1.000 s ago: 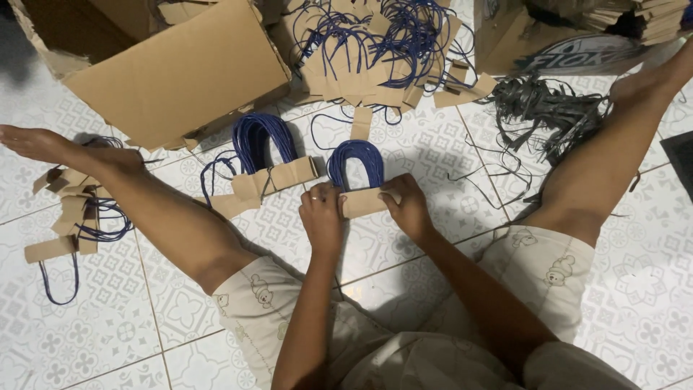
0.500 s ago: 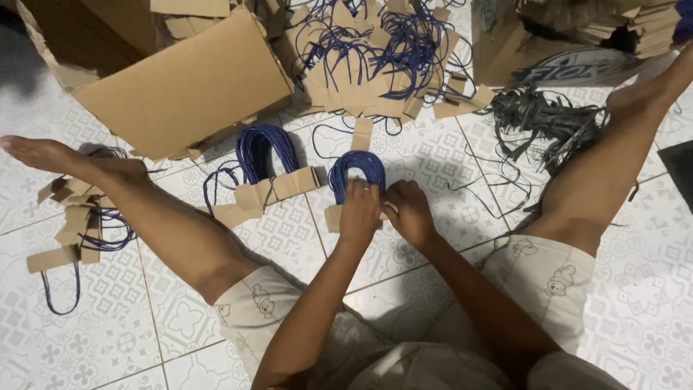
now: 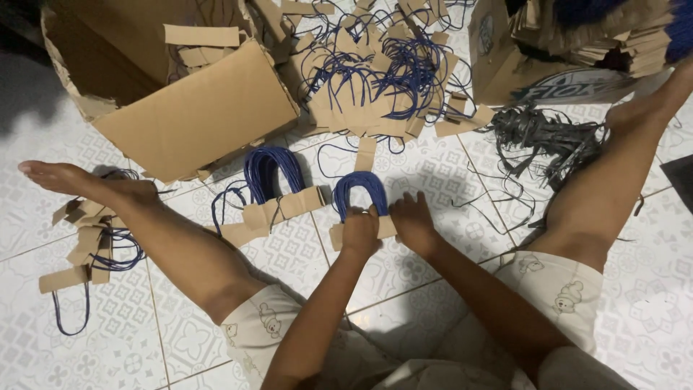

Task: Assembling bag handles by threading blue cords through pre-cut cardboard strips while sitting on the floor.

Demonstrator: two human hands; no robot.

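Hands met on a small stack of blue cord handles (image 3: 361, 193) with brown card tabs, lying on the tiled floor (image 3: 447, 180) just right of a larger fanned stack (image 3: 271, 184). The left hand (image 3: 359, 231) lay curled over the tabs, fingers closed down on them. The right hand (image 3: 411, 220) pinched the right end, just beside the left hand, in front of the heap of loose handles (image 3: 375, 79).

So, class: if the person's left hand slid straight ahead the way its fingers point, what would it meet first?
The left hand would first meet the blue cord loops of the stack it presses, then probably the loose cardboard strip beyond.
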